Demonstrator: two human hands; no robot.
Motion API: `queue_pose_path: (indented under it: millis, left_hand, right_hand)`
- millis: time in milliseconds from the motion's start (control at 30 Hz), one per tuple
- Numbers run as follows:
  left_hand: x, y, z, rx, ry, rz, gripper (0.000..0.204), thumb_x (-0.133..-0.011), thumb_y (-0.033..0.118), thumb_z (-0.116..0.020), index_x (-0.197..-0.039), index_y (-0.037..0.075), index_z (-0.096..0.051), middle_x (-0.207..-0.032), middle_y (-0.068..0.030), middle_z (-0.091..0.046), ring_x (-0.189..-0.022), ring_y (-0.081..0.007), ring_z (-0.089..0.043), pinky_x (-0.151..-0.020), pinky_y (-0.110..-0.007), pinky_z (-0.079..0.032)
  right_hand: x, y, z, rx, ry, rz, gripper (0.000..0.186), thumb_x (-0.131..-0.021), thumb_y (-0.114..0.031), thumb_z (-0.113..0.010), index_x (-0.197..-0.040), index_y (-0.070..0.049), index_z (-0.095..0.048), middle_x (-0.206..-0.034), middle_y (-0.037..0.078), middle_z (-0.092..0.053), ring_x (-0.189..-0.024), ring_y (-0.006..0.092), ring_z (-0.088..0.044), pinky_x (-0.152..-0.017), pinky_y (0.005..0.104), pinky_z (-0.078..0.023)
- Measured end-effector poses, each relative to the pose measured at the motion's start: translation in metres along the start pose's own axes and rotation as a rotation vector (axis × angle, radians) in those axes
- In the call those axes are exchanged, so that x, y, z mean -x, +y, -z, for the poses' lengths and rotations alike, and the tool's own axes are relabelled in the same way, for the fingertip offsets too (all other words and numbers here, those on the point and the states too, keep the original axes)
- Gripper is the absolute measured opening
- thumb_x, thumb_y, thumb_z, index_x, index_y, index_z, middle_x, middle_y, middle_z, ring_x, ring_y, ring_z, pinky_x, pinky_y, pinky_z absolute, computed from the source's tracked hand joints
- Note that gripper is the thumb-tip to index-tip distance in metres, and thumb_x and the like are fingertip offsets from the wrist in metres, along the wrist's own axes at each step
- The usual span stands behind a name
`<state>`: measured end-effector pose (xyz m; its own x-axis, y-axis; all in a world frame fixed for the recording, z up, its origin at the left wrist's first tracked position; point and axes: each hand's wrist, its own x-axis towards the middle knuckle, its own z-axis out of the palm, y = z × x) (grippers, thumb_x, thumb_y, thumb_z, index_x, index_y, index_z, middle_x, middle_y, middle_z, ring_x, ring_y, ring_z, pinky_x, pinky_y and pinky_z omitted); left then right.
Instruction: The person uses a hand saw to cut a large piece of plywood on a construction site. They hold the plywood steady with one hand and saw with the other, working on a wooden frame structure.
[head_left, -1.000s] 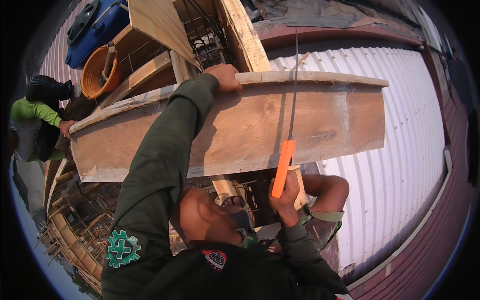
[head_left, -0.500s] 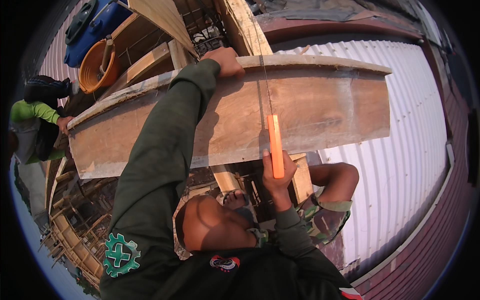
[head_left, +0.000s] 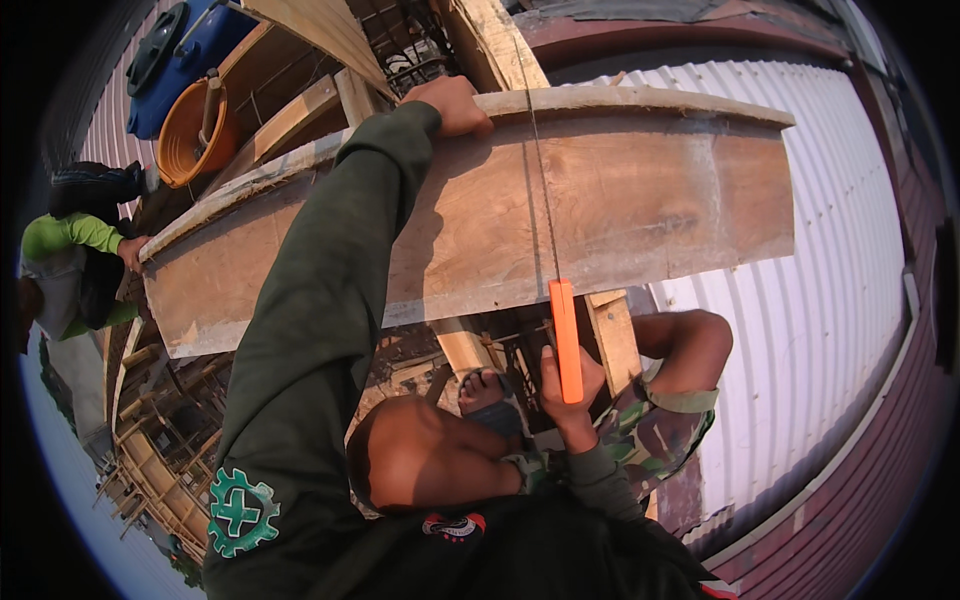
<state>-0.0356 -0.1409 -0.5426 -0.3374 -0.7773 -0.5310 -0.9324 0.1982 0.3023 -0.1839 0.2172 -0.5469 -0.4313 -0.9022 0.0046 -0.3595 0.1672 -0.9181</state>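
Note:
A long plywood board (head_left: 680, 190) with a wooden batten (head_left: 650, 98) along its upper edge lies crosswise in front of me. My left hand (head_left: 455, 108) is closed over that batten, its sleeved arm reaching across the board. Low at the centre, my right hand (head_left: 585, 380) grips the orange handle (head_left: 563, 330) of a handsaw, whose thin blade (head_left: 545, 210) runs up across board and batten. Beneath them show my bare bent legs, a sandaled foot (head_left: 482, 392) and timber pieces (head_left: 615, 340).
At left, a co-worker in a green sleeve has a hand (head_left: 132, 254) on the board's end. An orange bucket (head_left: 185, 130) and blue container (head_left: 170, 90) sit upper left. A white corrugated roof (head_left: 820, 360) spans the right; formwork and rebar (head_left: 160, 480) lie lower left.
The board and my left hand have moved upward in the view. My right hand and the saw rose, then came back down toward my body in the latest half second.

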Motion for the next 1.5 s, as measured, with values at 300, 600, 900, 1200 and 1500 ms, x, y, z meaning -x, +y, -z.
queue_pose_path:
  millis: [300,600,900,1200,1500]
  left_hand:
    - [-0.006,-0.003,-0.006,-0.033,-0.010,0.004,0.062,-0.067,0.042,-0.080,-0.118,0.008,-0.078,-0.116,-0.0174,-0.075,-0.106,-0.0343,-0.073,-0.094,-0.042,-0.057]
    - [-0.009,-0.005,-0.009,-0.066,0.015,-0.019,0.064,-0.068,0.045,-0.080,-0.120,0.009,-0.077,-0.116,-0.0171,-0.076,-0.104,-0.0332,-0.074,-0.093,-0.042,-0.057]
    - [-0.011,-0.009,-0.014,-0.014,0.076,-0.017,0.057,-0.064,0.039,-0.079,-0.109,0.004,-0.079,-0.102,-0.0175,-0.077,-0.093,-0.0309,-0.075,-0.087,-0.039,-0.058]
    - [-0.012,-0.008,-0.015,-0.101,0.097,0.015,0.055,-0.068,0.042,-0.080,-0.113,0.010,-0.080,-0.111,-0.0186,-0.076,-0.101,-0.0336,-0.074,-0.090,-0.040,-0.058]
    - [-0.010,-0.007,-0.015,-0.114,0.149,-0.025,0.061,-0.068,0.046,-0.079,-0.116,0.008,-0.079,-0.114,-0.0190,-0.075,-0.103,-0.0345,-0.074,-0.092,-0.042,-0.058]
  right_hand:
    - [-0.041,-0.004,-0.012,-0.104,0.024,-0.079,0.020,-0.086,-0.008,-0.070,-0.073,0.002,-0.058,-0.057,0.010,-0.053,-0.050,0.0128,-0.050,-0.050,0.0348,-0.042]
    - [-0.080,-0.007,-0.032,-0.156,-0.017,-0.107,0.021,-0.084,-0.009,-0.070,-0.072,0.003,-0.057,-0.056,0.006,-0.053,-0.055,0.0086,-0.050,-0.051,0.0323,-0.043]
    - [-0.084,-0.012,-0.035,-0.178,-0.034,-0.099,0.015,-0.084,-0.007,-0.068,-0.075,0.003,-0.061,-0.056,0.006,-0.053,-0.053,0.0097,-0.050,-0.050,0.0331,-0.042]
    - [-0.047,-0.020,-0.014,-0.092,-0.017,-0.118,0.021,-0.083,-0.004,-0.066,-0.099,0.007,-0.074,-0.060,0.007,-0.058,-0.056,0.0094,-0.056,-0.055,0.0297,-0.047]
    - [-0.034,-0.013,-0.012,-0.092,0.001,0.001,0.025,-0.083,-0.006,-0.067,-0.104,0.006,-0.072,-0.065,0.011,-0.064,-0.058,0.0136,-0.061,-0.056,0.0324,-0.050]
